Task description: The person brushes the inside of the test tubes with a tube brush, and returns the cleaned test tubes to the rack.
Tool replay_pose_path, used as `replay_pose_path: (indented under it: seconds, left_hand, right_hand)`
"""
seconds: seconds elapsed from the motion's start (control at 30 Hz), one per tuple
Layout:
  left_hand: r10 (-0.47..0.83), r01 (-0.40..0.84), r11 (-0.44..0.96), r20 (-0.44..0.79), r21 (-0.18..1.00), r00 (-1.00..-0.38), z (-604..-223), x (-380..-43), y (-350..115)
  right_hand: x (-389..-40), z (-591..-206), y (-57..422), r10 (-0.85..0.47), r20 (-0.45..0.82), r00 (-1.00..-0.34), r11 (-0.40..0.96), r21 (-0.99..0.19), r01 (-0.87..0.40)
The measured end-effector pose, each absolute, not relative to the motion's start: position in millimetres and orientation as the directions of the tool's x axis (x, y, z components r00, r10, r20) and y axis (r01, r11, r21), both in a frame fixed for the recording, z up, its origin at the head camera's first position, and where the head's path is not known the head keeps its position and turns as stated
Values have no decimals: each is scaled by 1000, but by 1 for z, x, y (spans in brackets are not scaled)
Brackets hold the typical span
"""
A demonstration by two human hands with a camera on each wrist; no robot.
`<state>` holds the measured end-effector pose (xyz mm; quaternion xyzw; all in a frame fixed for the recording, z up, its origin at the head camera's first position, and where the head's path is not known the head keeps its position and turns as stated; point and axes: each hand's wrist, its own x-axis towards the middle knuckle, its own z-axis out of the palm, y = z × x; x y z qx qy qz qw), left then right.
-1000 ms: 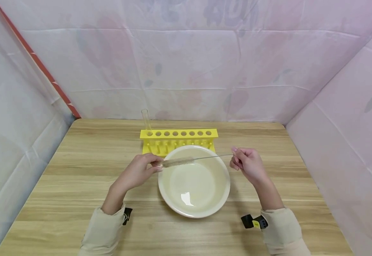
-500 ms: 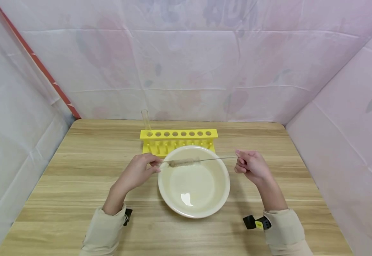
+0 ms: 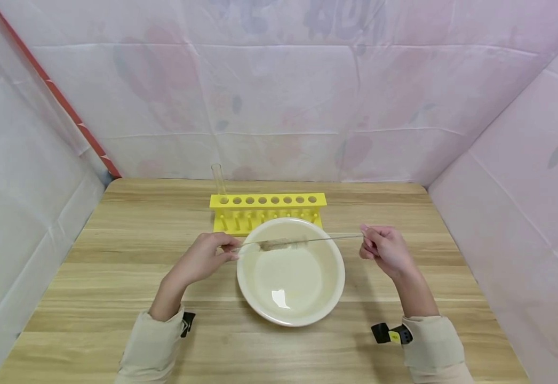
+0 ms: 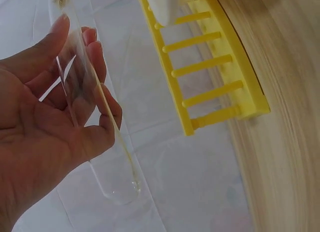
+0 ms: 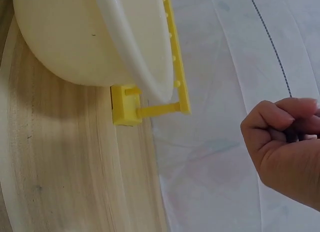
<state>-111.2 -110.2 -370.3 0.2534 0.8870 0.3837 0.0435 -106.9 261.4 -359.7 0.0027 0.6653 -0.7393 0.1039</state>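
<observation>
My left hand (image 3: 204, 258) holds a clear glass test tube (image 4: 117, 179) between thumb and fingers; its rounded, shut end points down past the palm in the left wrist view. Inside the tube's upper part sits the tan bristle head of a test tube brush (image 3: 274, 245). From the bristles a thin twisted-wire handle (image 5: 272, 42) runs right to my right hand (image 3: 387, 250), whose curled fingers pinch its end. Tube and brush lie nearly level above the back part of a cream basin (image 3: 327, 266). Beyond the bristles, the tube's mouth is hard to make out.
Behind the basin stands a yellow test tube rack (image 3: 269, 205), partly hidden by the rim. Another test tube (image 3: 218, 180) stands in its leftmost hole. All rest on a wooden table (image 3: 92, 277) with patterned white cloth (image 3: 279, 106) around it.
My right hand has moved to the right, drawing the brush further from my left hand along the tube. The left hand has shifted only slightly left, still holding the tube.
</observation>
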Motion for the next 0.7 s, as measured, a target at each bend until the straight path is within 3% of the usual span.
replay_pose_path:
  seconds: [0.27,0.53,0.7]
  left_hand:
    - [405,345,659,70,669,-911,-372,-111,-119]
    - [290,275,740,78,613,-954,-381,-110,-146]
    - [313,294,719,85,630,-946,-386,-109,-151]
  right_hand:
    - [-106,-363,276,-163,-229,-960,-160,-954,255]
    - [-99,-370,310,-142,-179,-973,-249,-945,210]
    - [-94,-376,318,-134,-202,-970,-227,-947,228]
